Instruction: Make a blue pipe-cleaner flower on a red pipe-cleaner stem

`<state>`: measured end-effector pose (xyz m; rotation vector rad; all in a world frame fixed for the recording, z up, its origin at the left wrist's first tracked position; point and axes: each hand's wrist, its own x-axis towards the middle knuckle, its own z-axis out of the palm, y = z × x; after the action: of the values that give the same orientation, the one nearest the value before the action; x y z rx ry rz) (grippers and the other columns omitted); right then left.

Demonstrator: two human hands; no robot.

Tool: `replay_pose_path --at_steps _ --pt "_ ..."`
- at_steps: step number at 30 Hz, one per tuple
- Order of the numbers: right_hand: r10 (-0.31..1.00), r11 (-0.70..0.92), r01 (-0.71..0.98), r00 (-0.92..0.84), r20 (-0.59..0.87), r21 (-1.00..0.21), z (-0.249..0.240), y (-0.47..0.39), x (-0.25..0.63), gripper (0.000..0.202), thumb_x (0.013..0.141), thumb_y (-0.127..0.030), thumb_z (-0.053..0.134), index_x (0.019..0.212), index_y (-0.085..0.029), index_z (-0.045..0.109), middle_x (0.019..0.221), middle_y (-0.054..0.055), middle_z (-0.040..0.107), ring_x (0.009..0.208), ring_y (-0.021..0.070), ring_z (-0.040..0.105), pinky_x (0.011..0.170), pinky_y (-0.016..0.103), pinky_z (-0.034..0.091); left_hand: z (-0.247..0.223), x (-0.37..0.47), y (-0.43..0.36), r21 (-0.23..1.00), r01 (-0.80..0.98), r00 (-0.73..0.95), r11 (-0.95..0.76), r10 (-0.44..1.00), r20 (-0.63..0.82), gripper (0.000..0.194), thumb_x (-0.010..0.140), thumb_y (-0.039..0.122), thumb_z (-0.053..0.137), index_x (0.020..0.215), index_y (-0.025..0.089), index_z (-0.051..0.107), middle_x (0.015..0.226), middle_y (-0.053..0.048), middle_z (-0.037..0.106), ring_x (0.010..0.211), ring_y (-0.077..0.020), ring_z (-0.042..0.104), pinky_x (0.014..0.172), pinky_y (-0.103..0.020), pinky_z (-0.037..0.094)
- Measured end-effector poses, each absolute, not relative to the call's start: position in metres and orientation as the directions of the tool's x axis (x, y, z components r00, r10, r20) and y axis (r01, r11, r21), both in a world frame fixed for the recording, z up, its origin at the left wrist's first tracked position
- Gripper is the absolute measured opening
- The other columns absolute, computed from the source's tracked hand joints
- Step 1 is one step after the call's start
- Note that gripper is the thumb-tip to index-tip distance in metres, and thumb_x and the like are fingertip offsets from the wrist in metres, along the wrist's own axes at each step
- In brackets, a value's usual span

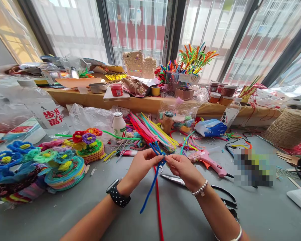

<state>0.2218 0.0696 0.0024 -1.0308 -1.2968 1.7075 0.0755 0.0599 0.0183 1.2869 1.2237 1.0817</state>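
Observation:
Between my two hands is a bundle of blue pipe cleaners [150, 192], bent into small loops, with one long end hanging down to the left. My left hand [143, 164] pinches the bundle from the left, thumb and fingers closed. From the other side my right hand [182, 167] pinches it at the looped part. Below them a red pipe cleaner [158, 207] runs down the table toward me. Scissors [174, 179] lie partly under my right wrist, handles to the right. A pink glue gun [209, 162] rests just beyond my right hand.
Pipe cleaner flowers [62, 155] on layered round bases crowd the left. Loose pipe cleaners [153, 129], a white bottle [118, 124] and a brown jar [167, 122] stand or lie behind my hands. A twine spool [288, 129] is at right. Jars line the wooden ledge [140, 104].

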Motion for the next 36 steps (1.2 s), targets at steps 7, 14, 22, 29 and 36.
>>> replay_pose_path --at_steps 7,14,22,29,36 --pt "0.901 -0.261 -0.156 -0.395 -0.183 -0.953 -0.005 0.069 0.217 0.036 0.066 -0.043 0.058 0.056 -0.015 0.039 0.041 -0.010 0.028 0.035 0.0016 0.018 0.040 0.021 0.007 0.017 0.075 0.061 0.995 0.098 0.057 -0.027 0.998 0.022 0.018 0.058 0.031 0.065 0.058 0.015 0.058 0.056 0.000 0.057 0.056 -0.0128 0.050 0.053 -0.022 0.037" --pt "0.880 -0.267 -0.299 -0.464 -0.105 -0.916 0.001 0.068 0.221 0.030 0.065 -0.037 0.062 0.060 -0.013 0.046 0.048 -0.008 0.031 0.040 0.0021 0.021 0.041 0.020 0.009 0.025 0.075 0.058 0.987 -0.031 0.135 0.160 0.979 -0.155 0.018 0.061 0.029 0.063 0.058 0.014 0.054 0.052 0.002 0.055 0.051 -0.0096 0.049 0.050 -0.021 0.036" --pt "0.830 -0.381 -0.339 -0.535 -0.157 -0.860 -0.002 0.067 0.216 0.032 0.060 -0.040 0.066 0.060 -0.014 0.046 0.046 -0.009 0.029 0.039 0.0022 0.018 0.041 0.020 0.010 0.027 0.073 0.057 0.979 -0.089 0.168 0.184 0.971 -0.167 0.021 0.060 0.032 0.064 0.057 0.013 0.055 0.057 0.001 0.056 0.056 -0.0108 0.052 0.057 -0.022 0.040" --pt "0.896 -0.164 -0.255 -0.442 -0.036 -0.953 0.009 0.069 0.230 0.027 0.069 -0.042 0.057 0.075 -0.015 0.052 0.054 -0.006 0.044 0.040 0.0024 0.029 0.040 0.019 0.014 0.036 0.069 0.055 0.961 0.057 0.403 0.271 0.875 -0.270 0.018 0.061 0.030 0.064 0.059 0.013 0.058 0.056 0.001 0.057 0.051 -0.0088 0.050 0.054 -0.021 0.038" --pt "0.915 -0.144 -0.320 -0.403 -0.003 -0.936 0.008 0.069 0.227 0.021 0.071 -0.031 0.059 0.065 -0.015 0.046 0.049 -0.007 0.043 0.040 0.0022 0.033 0.040 0.017 0.022 0.031 0.070 0.056 0.894 -0.177 0.468 0.411 0.834 -0.291 0.027 0.069 0.039 0.055 0.068 0.013 0.063 0.064 -0.002 0.061 0.057 -0.0095 0.053 0.063 -0.023 0.042"
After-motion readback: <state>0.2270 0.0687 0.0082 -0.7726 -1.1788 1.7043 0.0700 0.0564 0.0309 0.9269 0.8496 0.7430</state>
